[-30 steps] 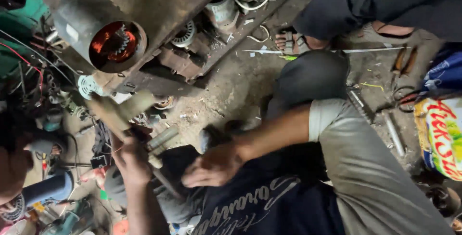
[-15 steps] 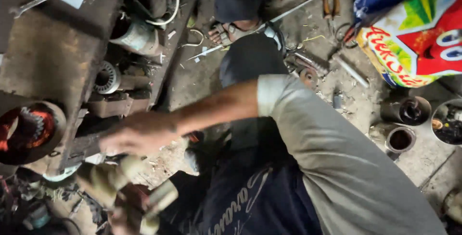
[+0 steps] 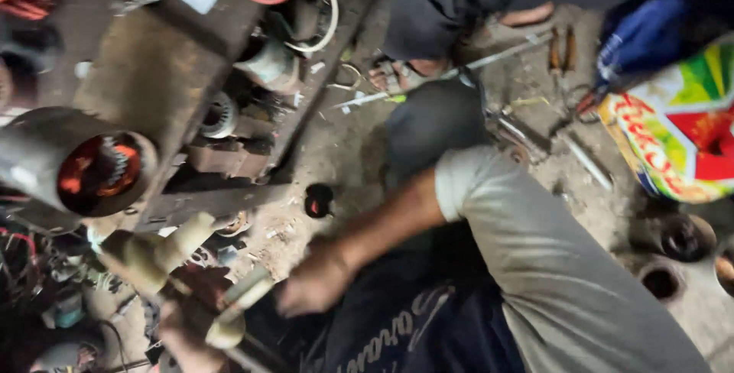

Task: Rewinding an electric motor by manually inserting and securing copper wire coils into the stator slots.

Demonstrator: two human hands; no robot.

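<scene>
Hands low: my left hand (image 3: 187, 327) grips the cream-handled tool (image 3: 164, 254), my right hand (image 3: 313, 285) hovers beside it, blurred, grip unreadable.

right arm: short grey cloth sleeve (image 3: 489, 189) worn, forearm left bare | lap: dark navy cloth garment with pale lettering (image 3: 397, 335) seen | right hand (image 3: 313, 285): bare, blurred | left hand (image 3: 187, 338): bare, partly hidden
</scene>
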